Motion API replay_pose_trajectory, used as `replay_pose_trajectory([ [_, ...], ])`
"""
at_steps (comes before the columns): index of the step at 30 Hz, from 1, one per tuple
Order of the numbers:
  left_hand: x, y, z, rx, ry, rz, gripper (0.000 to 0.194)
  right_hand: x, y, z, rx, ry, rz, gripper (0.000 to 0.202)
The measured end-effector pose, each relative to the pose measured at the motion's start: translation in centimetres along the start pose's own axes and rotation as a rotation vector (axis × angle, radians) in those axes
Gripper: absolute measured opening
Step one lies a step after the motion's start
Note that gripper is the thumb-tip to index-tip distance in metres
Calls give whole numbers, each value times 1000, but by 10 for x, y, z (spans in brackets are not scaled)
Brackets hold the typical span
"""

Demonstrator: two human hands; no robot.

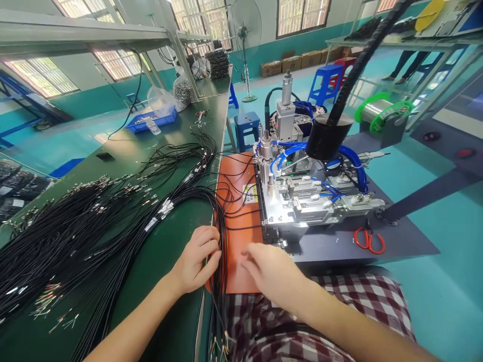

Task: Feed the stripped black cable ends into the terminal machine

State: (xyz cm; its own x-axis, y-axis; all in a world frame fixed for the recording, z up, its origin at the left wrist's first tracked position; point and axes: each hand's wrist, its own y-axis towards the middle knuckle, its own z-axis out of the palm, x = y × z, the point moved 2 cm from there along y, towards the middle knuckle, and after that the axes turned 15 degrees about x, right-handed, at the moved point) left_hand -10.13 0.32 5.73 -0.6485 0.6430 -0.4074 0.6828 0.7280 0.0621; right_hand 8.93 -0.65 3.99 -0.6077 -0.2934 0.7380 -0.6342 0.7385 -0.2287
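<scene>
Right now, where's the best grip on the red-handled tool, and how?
Probably the red handles, with the right hand, from above on the near side: the tool lies flat on the grey base plate, loops spread toward its near edge, dark head pointing away.

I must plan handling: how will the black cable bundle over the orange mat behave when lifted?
The black cable bundle is likely floppy: it curves on the green table. It may splay: its near ends spread apart.

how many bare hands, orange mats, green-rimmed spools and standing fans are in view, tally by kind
Bare hands, left hand and right hand: 2
Orange mat: 1
Green-rimmed spool: 1
Standing fan: 1
Total: 5
</scene>
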Motion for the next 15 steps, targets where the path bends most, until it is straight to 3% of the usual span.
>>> replay_pose_trajectory([
  [2,-1,-1,-1,-40,-13,-24,20,10,26,9,0,-224,63,17],
  [5,-2,-4,-3,-104,-42,-31,20,18,49,18,-16,-250,83,24],
  [8,0,-7,-1,-127,-68,-30,20,13,53,17,-25,-3,87,8],
  [12,6,-10,6,-122,-78,9,20,7,46,5,-55,571,-38,5],
  [15,8,-8,15,-53,-40,48,21,10,37,-6,-57,918,-173,17],
])
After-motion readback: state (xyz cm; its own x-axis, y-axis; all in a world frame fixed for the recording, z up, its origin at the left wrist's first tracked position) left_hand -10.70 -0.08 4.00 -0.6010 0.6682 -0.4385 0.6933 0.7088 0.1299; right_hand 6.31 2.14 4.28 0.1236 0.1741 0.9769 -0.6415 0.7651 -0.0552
